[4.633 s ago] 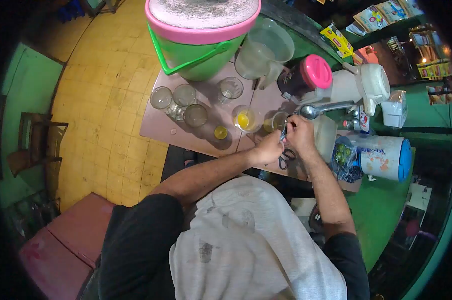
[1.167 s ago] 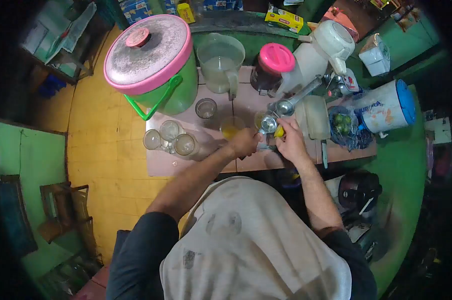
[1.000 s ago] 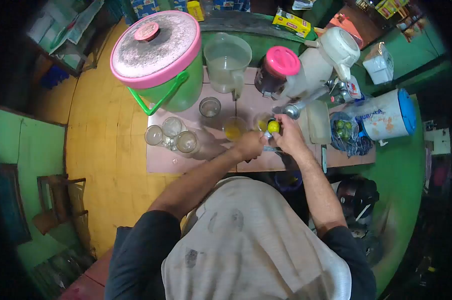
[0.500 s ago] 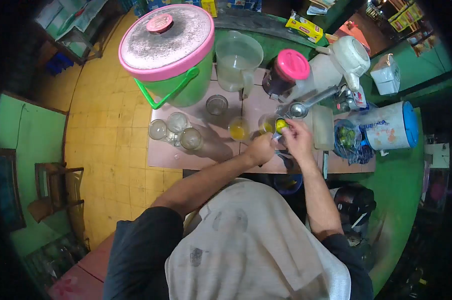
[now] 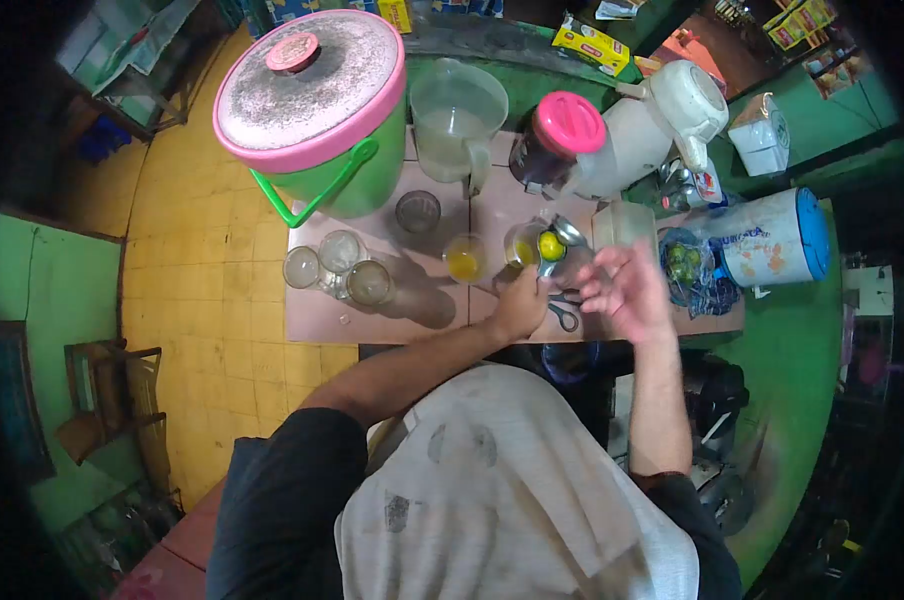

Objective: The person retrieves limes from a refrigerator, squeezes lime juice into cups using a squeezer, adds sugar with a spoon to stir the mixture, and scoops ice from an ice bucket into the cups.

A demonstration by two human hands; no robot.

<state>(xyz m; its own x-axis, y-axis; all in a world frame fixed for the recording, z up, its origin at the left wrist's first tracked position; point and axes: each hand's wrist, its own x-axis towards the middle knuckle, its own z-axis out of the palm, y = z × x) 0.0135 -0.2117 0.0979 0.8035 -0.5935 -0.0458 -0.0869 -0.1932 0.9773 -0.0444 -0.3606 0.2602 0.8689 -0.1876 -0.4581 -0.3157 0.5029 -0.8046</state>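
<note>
My left hand is closed around the handle of a metal citrus squeezer. A halved lime, greenish yellow, sits in the squeezer's cup. Right beside it stands a glass with some yellow liquid, partly hidden by the squeezer and my fingers. My right hand is raised to the right of the squeezer, fingers spread and holding nothing. Below the squeezer lies a pair of scissors. Farther left is another glass with orange-yellow liquid.
Several empty-looking glasses stand at the left. Behind are a green-and-pink bucket, a clear pitcher, a pink-lidded jar and a white thermos. At right, a plastic bag of limes lies beside a blue-lidded container.
My right hand has let go of the lime and moved right, its fingers opening. The lime now rests in the squeezer, whose upper arm has swung closer. The view has shifted slightly.
</note>
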